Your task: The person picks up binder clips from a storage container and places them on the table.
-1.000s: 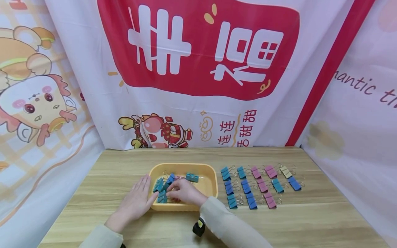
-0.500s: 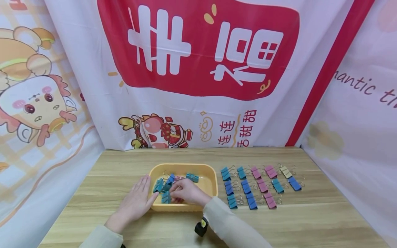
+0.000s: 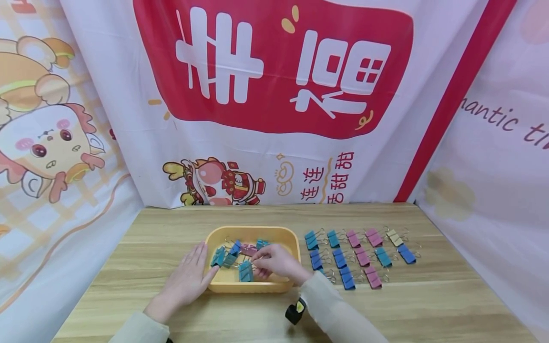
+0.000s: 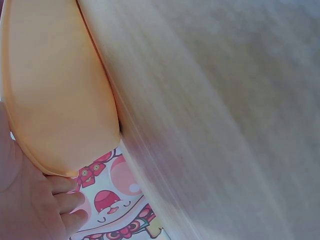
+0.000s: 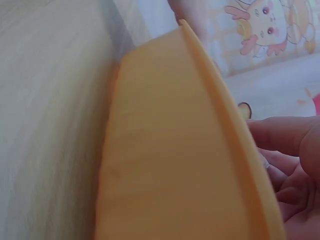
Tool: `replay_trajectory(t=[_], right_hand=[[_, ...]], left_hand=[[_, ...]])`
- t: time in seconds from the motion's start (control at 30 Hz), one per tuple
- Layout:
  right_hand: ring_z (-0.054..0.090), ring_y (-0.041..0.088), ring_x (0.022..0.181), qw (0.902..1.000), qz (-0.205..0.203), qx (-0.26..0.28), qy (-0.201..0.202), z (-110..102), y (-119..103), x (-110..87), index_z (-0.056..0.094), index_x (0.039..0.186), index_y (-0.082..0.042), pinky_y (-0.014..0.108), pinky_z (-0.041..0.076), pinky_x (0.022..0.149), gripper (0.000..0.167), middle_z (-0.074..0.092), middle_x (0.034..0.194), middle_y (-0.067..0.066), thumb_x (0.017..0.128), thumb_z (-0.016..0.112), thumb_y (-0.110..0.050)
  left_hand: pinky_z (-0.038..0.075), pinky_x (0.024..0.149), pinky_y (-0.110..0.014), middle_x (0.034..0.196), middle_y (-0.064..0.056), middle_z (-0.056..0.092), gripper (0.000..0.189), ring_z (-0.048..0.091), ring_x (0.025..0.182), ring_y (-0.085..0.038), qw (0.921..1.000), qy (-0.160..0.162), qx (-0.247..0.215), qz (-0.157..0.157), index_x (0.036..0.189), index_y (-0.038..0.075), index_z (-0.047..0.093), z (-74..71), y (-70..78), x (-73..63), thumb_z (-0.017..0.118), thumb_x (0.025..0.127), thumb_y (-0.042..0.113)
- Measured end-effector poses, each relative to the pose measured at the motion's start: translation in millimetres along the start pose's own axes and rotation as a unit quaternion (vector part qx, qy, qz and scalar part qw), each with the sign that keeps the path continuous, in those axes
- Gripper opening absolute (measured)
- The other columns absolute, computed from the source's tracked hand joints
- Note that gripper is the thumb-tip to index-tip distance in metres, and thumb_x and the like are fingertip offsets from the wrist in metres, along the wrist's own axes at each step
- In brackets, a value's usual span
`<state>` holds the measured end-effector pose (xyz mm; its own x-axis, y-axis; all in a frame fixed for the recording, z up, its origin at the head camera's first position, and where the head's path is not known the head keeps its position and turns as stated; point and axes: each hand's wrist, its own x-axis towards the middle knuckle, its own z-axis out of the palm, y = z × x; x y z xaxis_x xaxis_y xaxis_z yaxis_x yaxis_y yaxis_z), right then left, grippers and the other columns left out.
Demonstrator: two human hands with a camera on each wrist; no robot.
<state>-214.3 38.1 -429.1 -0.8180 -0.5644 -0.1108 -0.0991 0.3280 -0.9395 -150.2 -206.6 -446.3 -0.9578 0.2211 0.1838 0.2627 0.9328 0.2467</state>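
A yellow plastic tray (image 3: 253, 287) holds several binder clips in teal, blue and pink. My right hand (image 3: 279, 263) reaches into it and pinches a teal binder clip (image 3: 246, 271) by its wire handles, low inside near the front wall. In the right wrist view, the tray's outer wall hides the clip, and the curled fingers (image 5: 282, 135) show past the rim. My left hand (image 3: 187, 275) lies with straight fingers along the tray's left end, its thumb at the front left corner. Bunched clips, among them a teal binder clip (image 3: 218, 256) and a blue binder clip (image 3: 235, 247), lie in the tray's left part.
Right of the tray, several binder clips stand in rows on the wooden table (image 3: 171, 228), including a pink binder clip (image 3: 373, 277) and a cream binder clip (image 3: 395, 237). My right sleeve (image 3: 339, 305) covers part of a teal one. Printed cloth (image 3: 274, 166) hangs behind.
My right hand has moved to the right inside the tray, bringing the teal binder clip along from the left end towards the middle. My left hand has stayed in place.
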Motion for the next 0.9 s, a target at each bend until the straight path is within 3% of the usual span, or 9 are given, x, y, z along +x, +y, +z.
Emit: replay_trajectory(t=[0.2, 0.43, 0.53, 0.9], right_hand=[[0.063, 0.023, 0.062, 0.9997, -0.004, 0.022, 0.006, -20, 1, -7.9, 0.066, 0.098, 0.006, 0.036, 0.056, 0.058, 0.015, 0.065, 0.072, 0.014, 0.089, 0.058, -0.004], [0.062, 0.021, 0.065, 0.9996, -0.004, 0.011, 0.027, -45, -13, -25.0, 0.064, 0.103, 0.007, 0.036, 0.055, 0.062, 0.020, 0.065, 0.076, 0.014, 0.091, 0.056, -0.007], [0.061, 0.018, 0.063, 0.9994, -0.010, 0.009, 0.033, -55, -2, -22.0, 0.066, 0.102, 0.003, 0.033, 0.055, 0.060, 0.019, 0.064, 0.074, 0.011, 0.091, 0.057, -0.009], [0.060, 0.019, 0.068, 0.9983, -0.017, 0.014, 0.054, -83, -3, -38.5, 0.064, 0.106, 0.004, 0.033, 0.054, 0.061, 0.021, 0.063, 0.076, 0.010, 0.092, 0.055, -0.009]], left_hand=[[0.018, 0.106, -0.052, 0.144, -0.029, 0.018, 0.068, 0.019, 0.132, -0.042, 1.0000, 0.001, 0.002, -0.001, 0.137, -0.015, 0.024, 1.4, -1.2, -0.7, 0.039, 0.098, 0.038], [0.018, 0.106, -0.052, 0.144, -0.029, 0.018, 0.069, 0.019, 0.132, -0.043, 1.0000, -0.001, 0.002, -0.001, 0.137, -0.015, 0.023, -0.1, -0.7, -1.1, 0.039, 0.098, 0.039], [0.018, 0.106, -0.052, 0.144, -0.029, 0.018, 0.069, 0.019, 0.132, -0.043, 1.0000, -0.002, 0.000, -0.002, 0.138, -0.015, 0.023, -1.3, 0.3, -1.4, 0.038, 0.098, 0.039], [0.017, 0.107, -0.051, 0.145, -0.029, 0.018, 0.069, 0.018, 0.132, -0.042, 1.0000, -0.005, 0.002, -0.004, 0.138, -0.014, 0.023, 0.8, -0.4, 0.0, 0.039, 0.098, 0.039]])
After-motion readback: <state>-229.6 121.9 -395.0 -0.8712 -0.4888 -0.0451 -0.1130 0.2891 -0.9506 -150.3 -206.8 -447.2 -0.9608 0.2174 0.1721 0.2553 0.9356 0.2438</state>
